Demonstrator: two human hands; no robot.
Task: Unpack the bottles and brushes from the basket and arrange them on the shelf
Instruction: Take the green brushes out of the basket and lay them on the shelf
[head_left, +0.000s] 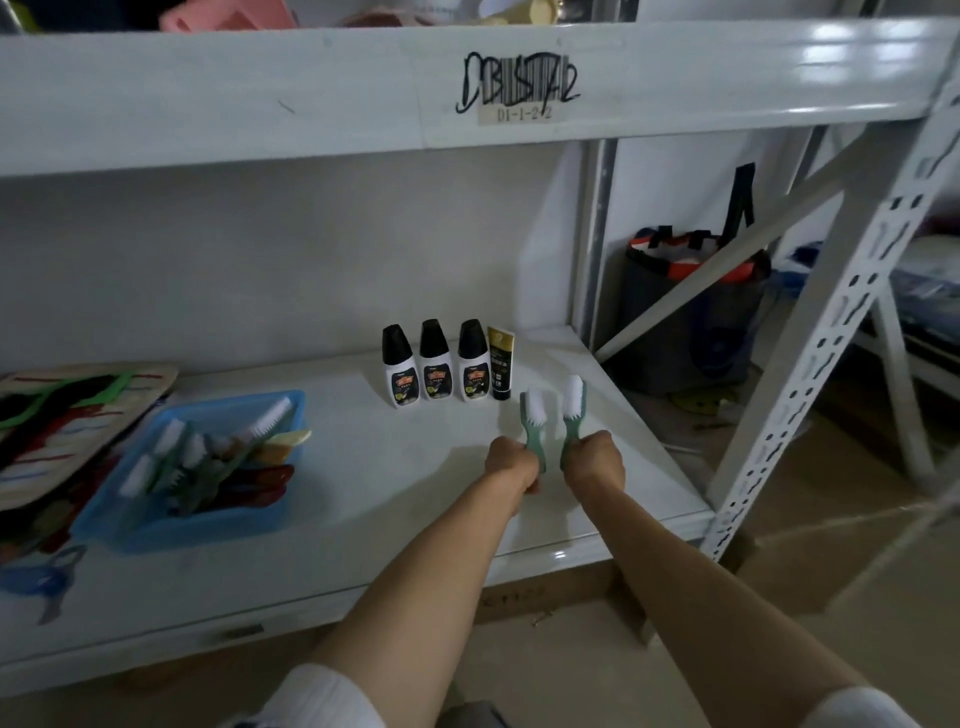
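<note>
Three white bottles with black caps (435, 366) stand in a row at the back of the white shelf (363, 467), with a black and gold tube (502, 364) at their right end. My left hand (511, 464) grips a green brush with white bristles (532, 418) by its handle. My right hand (595, 460) holds a second green brush (573, 410) the same way. Both brushes point away from me, just in front of the tube. A blue basket (208, 525) to the left holds several more brushes.
A patterned flat item (62, 415) lies at the far left of the shelf, and a blue tool (47, 577) near its front edge. The perforated shelf post (810, 374) rises at the right, with a dark bag (691, 306) behind it. An upper shelf beam (311, 93) hangs overhead.
</note>
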